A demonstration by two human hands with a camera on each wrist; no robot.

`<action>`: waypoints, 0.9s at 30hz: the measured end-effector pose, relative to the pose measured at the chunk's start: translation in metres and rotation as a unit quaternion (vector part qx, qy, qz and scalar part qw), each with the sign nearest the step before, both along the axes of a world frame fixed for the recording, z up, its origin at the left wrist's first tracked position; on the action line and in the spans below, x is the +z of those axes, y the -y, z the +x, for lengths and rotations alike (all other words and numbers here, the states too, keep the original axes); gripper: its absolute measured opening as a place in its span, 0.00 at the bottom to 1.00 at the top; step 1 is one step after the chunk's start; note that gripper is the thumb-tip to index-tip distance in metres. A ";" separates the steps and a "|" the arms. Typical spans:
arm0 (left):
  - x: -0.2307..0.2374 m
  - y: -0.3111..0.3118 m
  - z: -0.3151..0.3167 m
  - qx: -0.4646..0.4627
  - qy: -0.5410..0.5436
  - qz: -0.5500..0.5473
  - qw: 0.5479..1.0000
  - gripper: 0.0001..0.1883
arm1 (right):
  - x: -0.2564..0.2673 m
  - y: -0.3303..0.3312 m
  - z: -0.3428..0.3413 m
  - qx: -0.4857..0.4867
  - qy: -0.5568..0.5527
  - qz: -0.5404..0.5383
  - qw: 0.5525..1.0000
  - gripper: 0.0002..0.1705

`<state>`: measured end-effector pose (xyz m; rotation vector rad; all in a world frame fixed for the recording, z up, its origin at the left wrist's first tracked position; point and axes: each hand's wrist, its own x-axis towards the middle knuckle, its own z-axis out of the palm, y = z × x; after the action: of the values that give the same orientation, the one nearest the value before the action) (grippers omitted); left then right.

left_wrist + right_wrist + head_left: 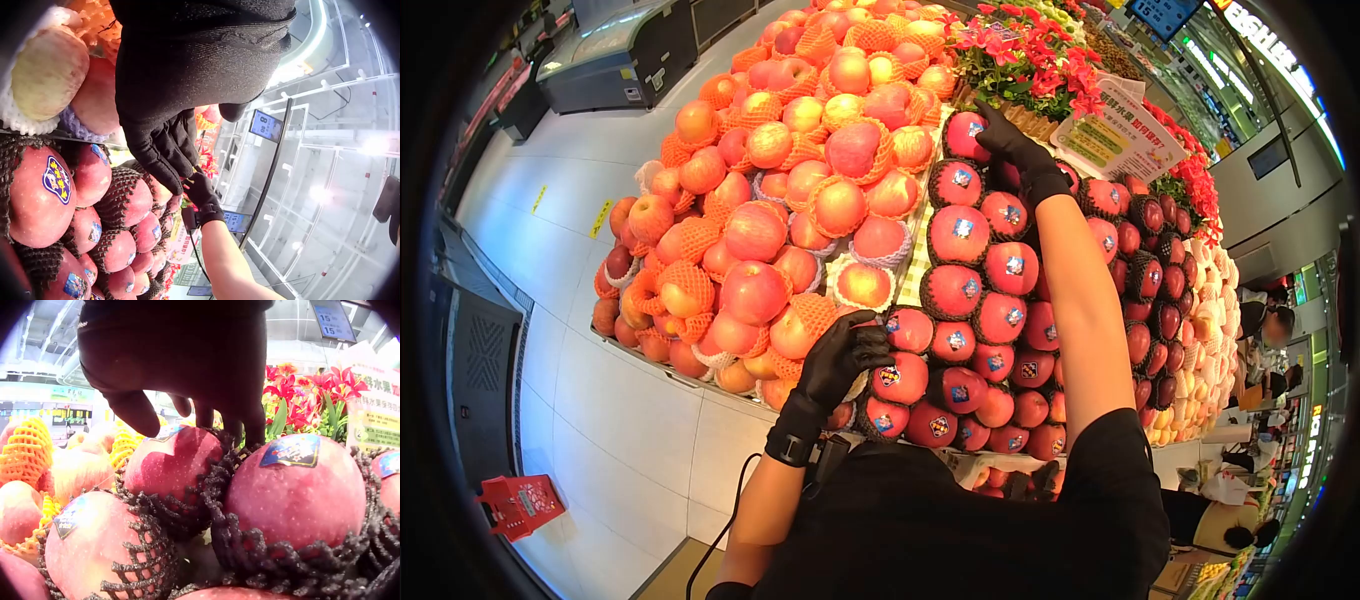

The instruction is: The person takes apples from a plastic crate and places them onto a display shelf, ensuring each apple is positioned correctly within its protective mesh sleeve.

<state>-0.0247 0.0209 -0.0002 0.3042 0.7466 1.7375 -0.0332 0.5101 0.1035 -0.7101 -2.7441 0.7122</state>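
Note:
At the far end of the dark-netted rows, my black-gloved right hand (1018,150) reaches over a red apple (967,136) with a blue sticker. In the right wrist view, thumb and fingers come down around this apple (172,464), which sits in black foam netting among its neighbours. Some of the fingertips are hidden behind it. My left hand (845,355), also gloved in black, hovers by the near rows with loosely bent fingers and nothing in them. Beside it is a red apple (900,377) with a dark sticker. Bent left fingers (159,153) show in the left wrist view.
Larger apples in orange and white foam nets (755,232) are heaped on the left. Red flowers (1050,55) and a printed sign (1122,140) stand behind the dark-netted rows. Darker red fruit (1168,285) lies to the right. A red basket (520,505) is on the floor.

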 end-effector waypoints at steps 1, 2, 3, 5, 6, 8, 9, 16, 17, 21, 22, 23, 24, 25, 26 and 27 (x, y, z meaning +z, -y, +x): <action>0.002 0.000 0.001 0.000 0.001 -0.003 1.000 0.20 | -0.001 0.001 0.002 -0.002 -0.005 -0.001 1.000 0.48; 0.004 0.000 0.002 0.000 0.002 -0.006 1.000 0.20 | -0.002 0.003 0.005 -0.004 -0.011 -0.002 1.000 0.47; 0.005 0.000 0.003 -0.001 0.002 -0.009 1.000 0.20 | -0.003 0.004 0.007 -0.007 -0.014 -0.005 1.000 0.46; 0.001 0.000 0.005 -0.006 0.019 -0.007 1.000 0.21 | -0.004 0.006 0.012 -0.014 -0.021 -0.011 1.000 0.45; -0.001 0.000 0.005 -0.009 0.028 -0.007 1.000 0.22 | -0.002 0.011 0.015 -0.018 -0.032 -0.014 0.999 0.44; 0.000 0.001 0.006 -0.009 0.035 -0.001 0.999 0.22 | 0.003 0.019 0.023 -0.026 -0.053 -0.019 0.998 0.42; 0.000 0.001 0.006 -0.009 0.039 0.001 0.999 0.22 | 0.006 0.020 0.027 -0.031 -0.064 -0.011 0.997 0.41; -0.003 0.003 0.007 0.014 0.044 0.005 0.999 0.22 | 0.037 0.081 0.066 -0.071 -0.135 -0.067 0.986 0.32; -0.003 0.004 0.007 0.022 0.051 0.008 0.998 0.22 | 0.039 0.088 0.072 -0.071 -0.137 -0.043 0.987 0.31; -0.013 0.004 0.003 0.032 0.082 0.028 0.996 0.21 | 0.012 0.061 0.096 -0.054 -0.119 0.050 0.990 0.29; -0.003 0.005 0.005 0.041 0.092 0.019 0.995 0.20 | 0.007 0.063 0.101 -0.047 -0.164 0.055 0.984 0.27; -0.003 0.005 0.006 0.041 0.092 0.020 0.995 0.19 | 0.006 0.062 0.107 -0.061 -0.148 0.027 0.987 0.27; -0.004 0.006 0.005 0.040 0.093 0.020 0.995 0.19 | 0.011 0.069 0.115 -0.076 -0.132 -0.002 0.988 0.27; -0.003 0.007 0.004 0.040 0.094 0.021 0.995 0.19 | 0.015 0.074 0.121 -0.090 -0.116 -0.030 0.989 0.27; -0.003 0.008 0.005 0.042 0.094 0.019 0.994 0.19 | -0.001 0.061 0.127 -0.095 -0.127 -0.071 0.985 0.25; -0.002 0.009 0.005 0.044 0.095 0.018 0.994 0.18 | 0.000 0.068 0.133 -0.109 -0.135 -0.070 0.982 0.23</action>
<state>-0.0196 0.0116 -0.0022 0.1285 0.5991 1.8355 0.0999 0.4419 0.1034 -0.8589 -2.3469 0.8850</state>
